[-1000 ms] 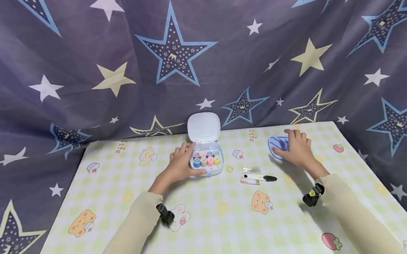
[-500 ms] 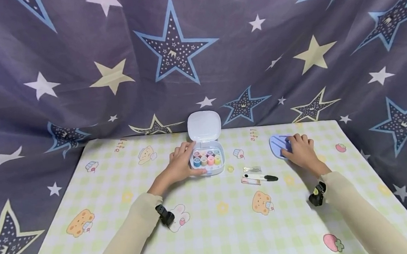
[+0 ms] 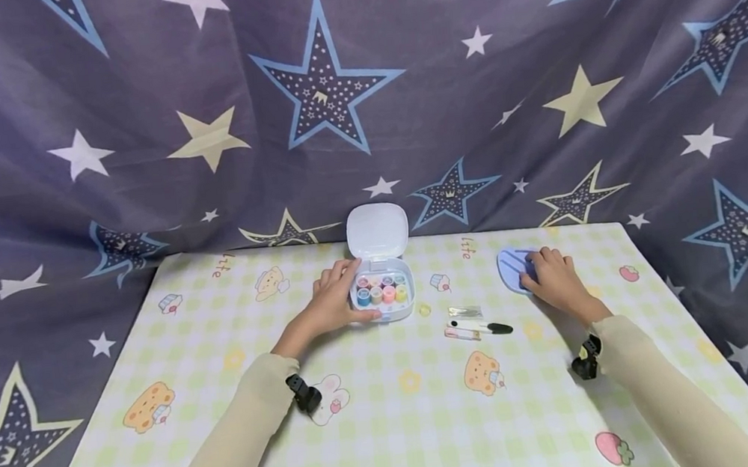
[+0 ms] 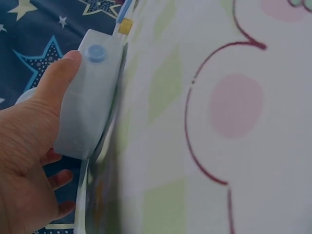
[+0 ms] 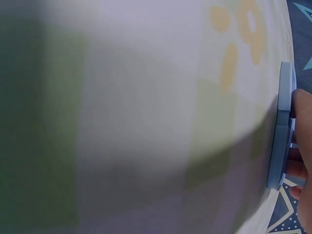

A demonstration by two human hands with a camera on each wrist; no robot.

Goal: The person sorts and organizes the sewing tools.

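In the head view a small pale blue-white sewing box (image 3: pixel 408 310) stands on the table, its lid (image 3: pixel 377 231) raised at the back. Several coloured thread spools (image 3: pixel 376 295) sit in it in rows. My left hand (image 3: pixel 330 303) grips the box's left side, thumb along the front wall; in the left wrist view the thumb lies beside a round blue button (image 4: pixel 96 53). Over to the right, a flat blue tray (image 3: pixel 513 269) with grooves lies on the cloth. My right hand (image 3: pixel 557 282) holds its right part with thumb and curled fingers, which partly hide it.
Between the hands lie a small clear packet (image 3: pixel 465 312), a slim tool with white and black ends (image 3: pixel 491 326), a pinkish packet (image 3: pixel 462 334) and a small round yellow piece (image 3: pixel 425 310). A star-patterned curtain (image 3: pixel 445 129) hangs behind the table's far edge.
The blue tray, more covered by my right hand one second ago, now shows more of its grooved face. My right hand has shifted slightly right and down over it. The left hand stays on the box.
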